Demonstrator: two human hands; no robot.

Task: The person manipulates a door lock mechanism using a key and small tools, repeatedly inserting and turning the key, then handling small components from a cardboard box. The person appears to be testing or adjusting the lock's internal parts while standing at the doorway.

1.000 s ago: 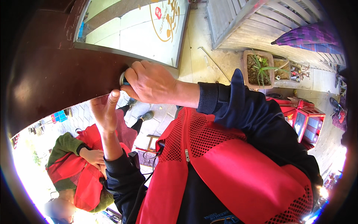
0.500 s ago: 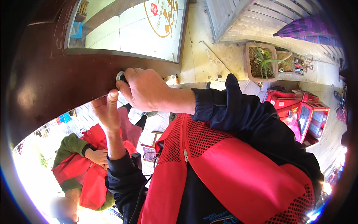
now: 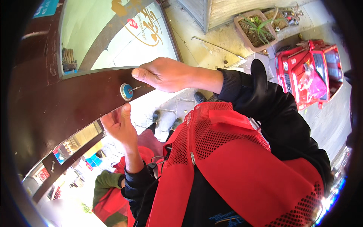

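Note:
A dark brown door panel (image 3: 87, 92) with a glass pane runs across the upper left. Set in it is a round lock cylinder (image 3: 126, 92), blue-faced with a silver rim. A thin metal piece, like a key, sticks out of it to the right. Just below, my left hand (image 3: 120, 126) is at the door's edge, thumb up, with its other fingers curled and partly hidden there. My right hand (image 3: 164, 73) is to the right of the lock, back upward, apart from the thin piece. Its thumb points left; the other fingers are hidden underneath.
A person in a red vest and green sleeves (image 3: 107, 185) is at the lower left. A planter (image 3: 255, 30) and a long thin rod (image 3: 217, 47) lie at the upper right. A red vehicle (image 3: 308, 73) stands farther right.
My right hand has come off the lock and moved right, uncovering the blue face and thin metal piece. My left hand stays by the door edge. The whole view has shifted.

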